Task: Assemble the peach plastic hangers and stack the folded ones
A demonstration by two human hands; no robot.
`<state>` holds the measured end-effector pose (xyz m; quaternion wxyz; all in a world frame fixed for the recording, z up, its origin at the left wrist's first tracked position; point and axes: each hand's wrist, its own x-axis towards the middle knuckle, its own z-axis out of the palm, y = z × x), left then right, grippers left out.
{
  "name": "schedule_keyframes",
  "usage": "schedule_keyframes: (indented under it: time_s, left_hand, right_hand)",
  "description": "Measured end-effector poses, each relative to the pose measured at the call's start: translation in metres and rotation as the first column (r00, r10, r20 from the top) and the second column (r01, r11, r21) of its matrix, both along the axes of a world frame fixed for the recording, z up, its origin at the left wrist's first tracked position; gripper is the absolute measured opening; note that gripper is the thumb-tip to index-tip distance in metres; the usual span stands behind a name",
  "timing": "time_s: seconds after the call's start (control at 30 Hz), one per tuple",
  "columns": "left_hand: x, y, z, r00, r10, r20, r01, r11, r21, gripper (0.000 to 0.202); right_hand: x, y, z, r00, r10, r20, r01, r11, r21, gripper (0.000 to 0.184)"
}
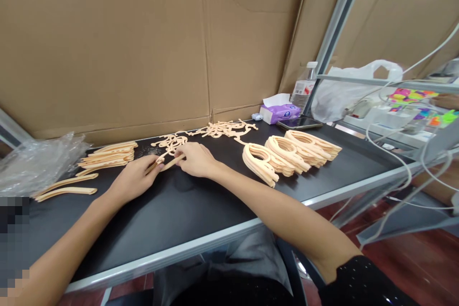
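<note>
My left hand (138,177) and my right hand (197,158) are close together over the black tabletop, left of centre. Between them is a pale, wood-coloured strip (172,163), its two ends closed in my fingers. Part of the strip is hidden by the fingers. Just behind the hands lie thin, curly pale offcuts (170,142), with a larger tangle of the same offcuts (225,129) further right. To the left, a bundle of pale strips (109,155) lies stacked, and a few curved strips (71,192) rest apart in front of it.
Several stacks of pale ring-shaped pieces (260,162) stand at the right. Behind them are a phone (303,123), a purple tissue pack (281,114) and a plastic bottle (304,87). Clear plastic wrap (39,162) covers the left end. Cardboard (143,48) walls the back.
</note>
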<state>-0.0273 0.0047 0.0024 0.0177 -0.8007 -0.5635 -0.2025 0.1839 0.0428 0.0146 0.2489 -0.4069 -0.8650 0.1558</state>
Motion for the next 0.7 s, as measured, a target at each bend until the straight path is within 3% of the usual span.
schedule_keyframes:
  time_s: [0.13, 0.23, 0.3, 0.37, 0.47, 0.5, 0.57, 0.7]
  left_hand:
    - [-0.003, 0.004, -0.002, 0.998, -0.058, -0.026, 0.059, 0.998, 0.023, 0.029]
    - [-0.005, 0.006, -0.004, 0.996, -0.083, -0.016, 0.083, 0.996, 0.042, 0.029]
    - [-0.004, 0.005, -0.004, 0.996, -0.093, 0.011, 0.092, 0.995, 0.033, 0.030]
    - [-0.002, 0.002, -0.002, 0.992, -0.104, 0.071, 0.104, 0.995, 0.008, 0.031]
    - [0.004, -0.004, 0.003, 0.985, -0.082, 0.150, 0.089, 0.995, -0.038, 0.037]
    - [0.005, -0.006, 0.005, 0.985, -0.067, 0.158, 0.075, 0.996, -0.045, 0.040]
    - [0.008, -0.009, 0.007, 0.986, -0.059, 0.157, 0.068, 0.996, -0.049, 0.046]
    - [0.010, -0.011, 0.008, 0.986, -0.116, 0.121, 0.126, 0.988, -0.085, 0.050]
  right_hand:
    - [0.000, 0.005, -0.002, 0.994, -0.064, -0.084, 0.062, 0.998, -0.027, 0.019]
    - [-0.003, 0.013, -0.008, 0.955, -0.094, -0.281, 0.051, 0.986, -0.157, 0.019]
    - [-0.006, 0.018, -0.012, 0.882, -0.123, -0.454, -0.004, 0.963, -0.269, 0.020]
    - [-0.008, 0.019, -0.013, 0.768, -0.167, -0.618, -0.120, 0.911, -0.395, 0.023]
    - [-0.010, 0.014, -0.010, 0.658, -0.228, -0.717, -0.342, 0.758, -0.556, 0.024]
    - [-0.011, 0.012, -0.008, 0.669, -0.222, -0.710, -0.385, 0.713, -0.586, 0.021]
    - [-0.012, 0.007, -0.007, 0.718, -0.174, -0.674, -0.409, 0.678, -0.610, 0.016]
    - [-0.014, 0.003, -0.007, 0.782, -0.095, -0.616, -0.378, 0.714, -0.590, 0.023]
